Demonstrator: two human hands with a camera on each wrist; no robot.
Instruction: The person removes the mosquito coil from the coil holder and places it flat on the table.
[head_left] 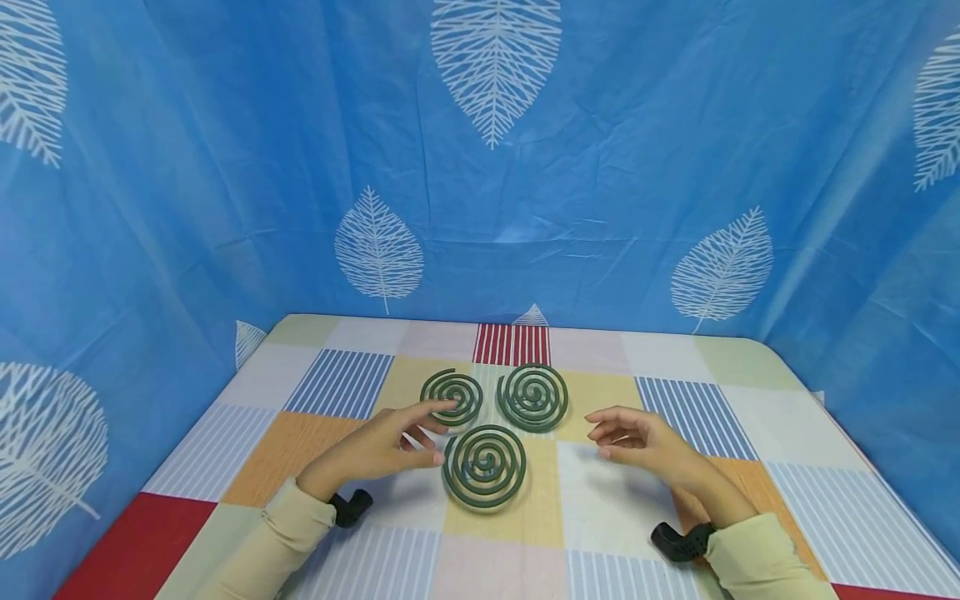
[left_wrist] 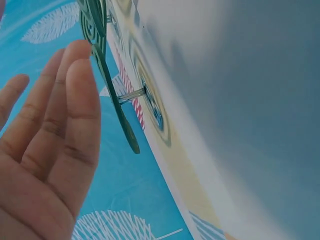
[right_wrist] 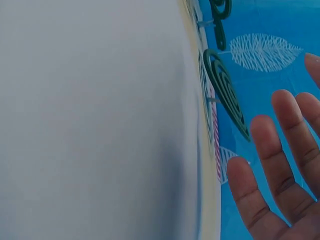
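Three dark green mosquito coils stand on small metal stands, raised off the tabletop. The front coil is nearest me; the back left coil and the back right coil sit behind it. My left hand hovers left of the front coil, its fingers loosely bent and partly covering the back left one in the head view. Over to the right, my right hand hangs above the cloth with relaxed fingers, apart from the coils. Neither hand holds anything. One stand shows under a coil in the left wrist view.
A patchwork-patterned cloth covers the table. Blue sheeting with white leaf prints hangs behind it and along both sides. Each wrist wears a black device, one on the left and one on the right.
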